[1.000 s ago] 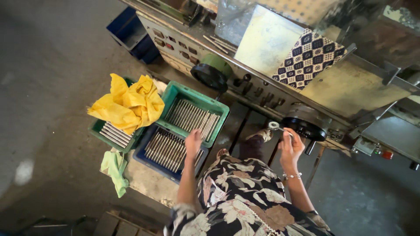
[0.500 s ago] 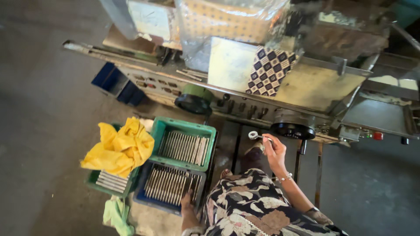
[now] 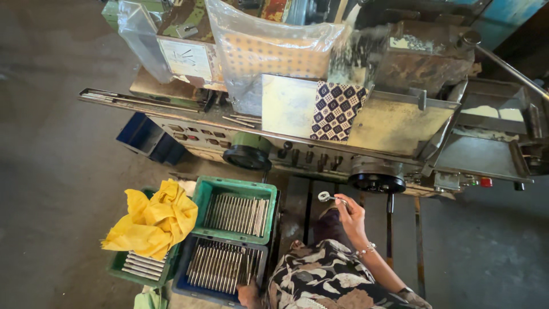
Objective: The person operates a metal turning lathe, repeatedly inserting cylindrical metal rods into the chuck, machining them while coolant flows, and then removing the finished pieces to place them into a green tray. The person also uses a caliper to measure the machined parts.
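We've got the right hand up in front of the machine, fingers pinched on a small metal piece w/ a ring end. It sits just below the black round knob, not touching it. Same pinch as a sec ago, but the hand reads a bit lower and nearer the body now, so in our judgement the piece is in carry, not yet seated anywhere.

The left hand has changed more. A sec ago it was stretched out over the trays; half a sec ago it was drawn back; now it's down at the near edge of the blue tray, by the rods' right end. It's mostly cut off by the frame edge and the patterned sleeve, so we can't tell if those fingers are wide, narrow or gripping a rod. Our read: it's going in for the next rod while the right keeps its piece.

Rest of the scene: the green tray, also full of rods, sits just behind the blue one. A yellow cloth is heaped over a third tray to the left. A checked cloth hangs on the machine's top panel. Dark blue bins stand on the floor, further left.
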